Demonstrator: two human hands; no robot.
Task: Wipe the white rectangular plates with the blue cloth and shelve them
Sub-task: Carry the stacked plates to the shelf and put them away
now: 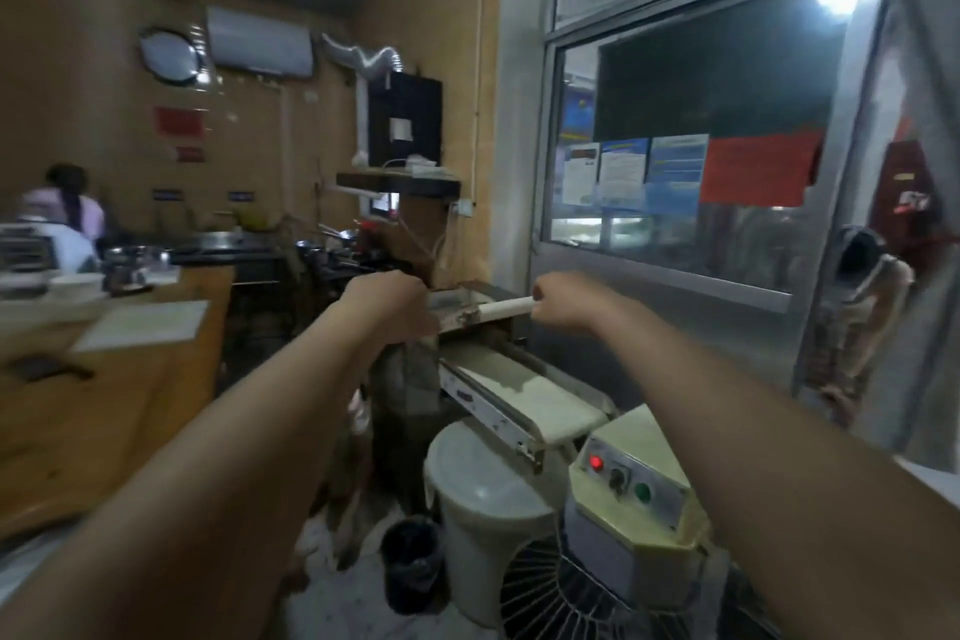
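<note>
Both hands out front, apart. Right hand point(563, 303) curled round end of white rod-shaped piece point(506, 308) over metal tray point(451, 303) atop machine point(519, 400). Left hand point(390, 301) at tray's left edge; grip unclear, blurred. White rectangular plate point(141, 325) flat on wooden counter point(78, 421), far left, well apart from hands.
</note>
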